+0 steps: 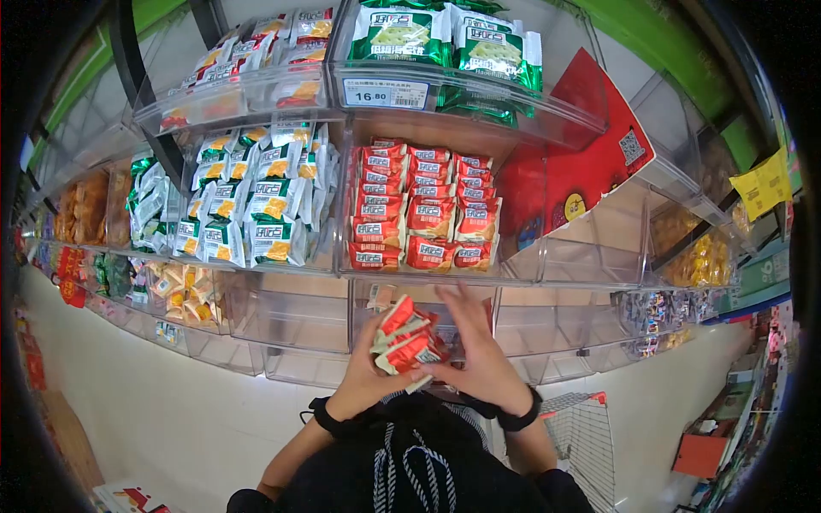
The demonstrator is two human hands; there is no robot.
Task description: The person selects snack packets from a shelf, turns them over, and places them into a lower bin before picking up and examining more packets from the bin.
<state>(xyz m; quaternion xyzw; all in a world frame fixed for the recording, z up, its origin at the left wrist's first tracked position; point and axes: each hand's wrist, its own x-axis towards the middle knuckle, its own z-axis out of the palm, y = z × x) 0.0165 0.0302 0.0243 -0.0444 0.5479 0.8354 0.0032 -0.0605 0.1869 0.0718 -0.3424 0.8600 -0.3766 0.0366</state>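
Several red and cream snack packets (412, 342) are bunched together in front of my chest. My left hand (366, 372) is wrapped round them from the left side. On their right, my right hand (473, 346) has its fingers spread and pointing up toward the shelf, with its thumb near the lower edge of the packets. Just above the hands, rows of red packets (430, 214) stand in a clear bin. White and green packets (278, 201) fill the bin to the left of it.
Green packets (445, 43) lie on the upper shelf behind a price label (385, 94). A torn red board (590, 145) leans at the right. A wire shopping cart (581, 440) stands at the lower right. Clear bin edges run below the packets.
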